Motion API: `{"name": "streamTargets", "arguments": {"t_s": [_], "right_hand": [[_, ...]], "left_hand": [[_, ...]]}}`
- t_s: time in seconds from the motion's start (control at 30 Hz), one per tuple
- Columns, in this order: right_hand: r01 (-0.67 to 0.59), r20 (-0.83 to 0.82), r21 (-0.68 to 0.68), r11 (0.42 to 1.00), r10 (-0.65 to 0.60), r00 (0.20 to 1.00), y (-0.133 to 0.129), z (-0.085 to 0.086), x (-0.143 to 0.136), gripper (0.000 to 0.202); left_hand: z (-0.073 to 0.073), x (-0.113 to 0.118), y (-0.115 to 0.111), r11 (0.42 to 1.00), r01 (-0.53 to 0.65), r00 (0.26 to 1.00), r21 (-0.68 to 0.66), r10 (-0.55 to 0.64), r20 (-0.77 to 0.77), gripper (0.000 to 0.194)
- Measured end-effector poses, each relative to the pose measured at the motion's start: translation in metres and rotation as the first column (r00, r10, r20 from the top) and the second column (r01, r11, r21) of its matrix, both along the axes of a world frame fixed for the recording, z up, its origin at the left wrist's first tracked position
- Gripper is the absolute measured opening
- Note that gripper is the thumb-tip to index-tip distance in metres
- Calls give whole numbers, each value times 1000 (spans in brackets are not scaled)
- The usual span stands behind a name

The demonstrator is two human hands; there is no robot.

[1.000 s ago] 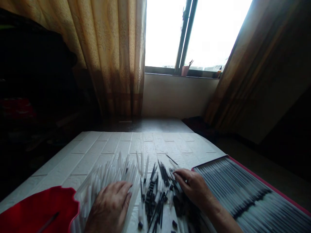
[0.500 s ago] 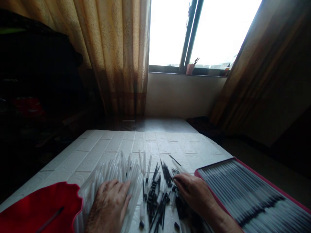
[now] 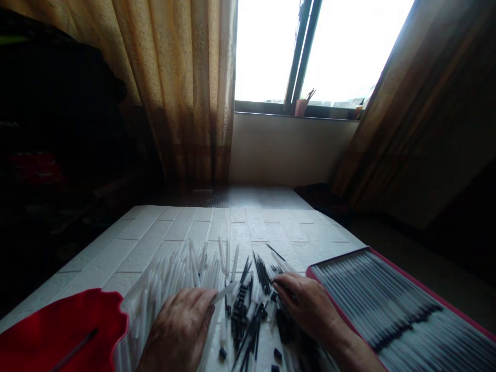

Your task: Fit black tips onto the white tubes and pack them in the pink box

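Observation:
My left hand (image 3: 180, 325) is closed, pinching a clear plastic tube (image 3: 225, 293) between thumb and forefinger, its end pointing right. Beneath and beyond that hand spreads a pile of similar clear tubes (image 3: 174, 271). My right hand (image 3: 304, 299) has its fingertips pressed together beside thin black pointed rods (image 3: 262, 274); I cannot make out what they hold. Between the hands lie several short black caps (image 3: 239, 310) and more dark rods, mixed with clear pieces.
To the right, a red-edged box (image 3: 382, 305) holds rows of clear tubes with dark parts. A red wavy-rimmed container (image 3: 93, 320) at lower left has one thin stick in it. The white brick-patterned tabletop (image 3: 232, 222) extends toward the window.
My left hand has come up from the tube pile with one clear tube in its fingers. My right hand stays by the black rods. The view has shifted slightly.

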State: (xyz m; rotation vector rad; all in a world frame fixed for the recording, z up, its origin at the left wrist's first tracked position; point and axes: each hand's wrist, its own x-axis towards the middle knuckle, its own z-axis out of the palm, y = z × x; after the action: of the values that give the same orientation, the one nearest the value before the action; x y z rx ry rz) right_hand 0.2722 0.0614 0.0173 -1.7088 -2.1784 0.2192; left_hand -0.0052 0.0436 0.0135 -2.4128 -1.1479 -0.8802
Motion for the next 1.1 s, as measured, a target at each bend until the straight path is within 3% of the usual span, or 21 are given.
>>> {"name": "streamTargets", "arguments": {"t_s": [0.13,0.37,0.63,0.9,1.1], "right_hand": [[6,18,-2,1000,-6,1000,-1,0,0,25],[-5,10,1,1000,5,1000,0,0,-1,25],[-30,-47,-17,999,29,998,-2,4,-2,22],[-215,-58,-46,975,213,975,-10,10,-9,16],[-221,-30,-102,970,219,975,-14,10,-18,26]], "left_hand": [[3,2,-5,994,68,991,-88,-57,119,25],[-4,0,-8,956,214,965,-199,-175,195,25],[-1,3,-6,969,186,977,-162,-165,134,33],[-5,5,-9,939,243,940,-245,-166,299,22],[-6,7,-10,911,256,930,-324,-140,340,21]]}}
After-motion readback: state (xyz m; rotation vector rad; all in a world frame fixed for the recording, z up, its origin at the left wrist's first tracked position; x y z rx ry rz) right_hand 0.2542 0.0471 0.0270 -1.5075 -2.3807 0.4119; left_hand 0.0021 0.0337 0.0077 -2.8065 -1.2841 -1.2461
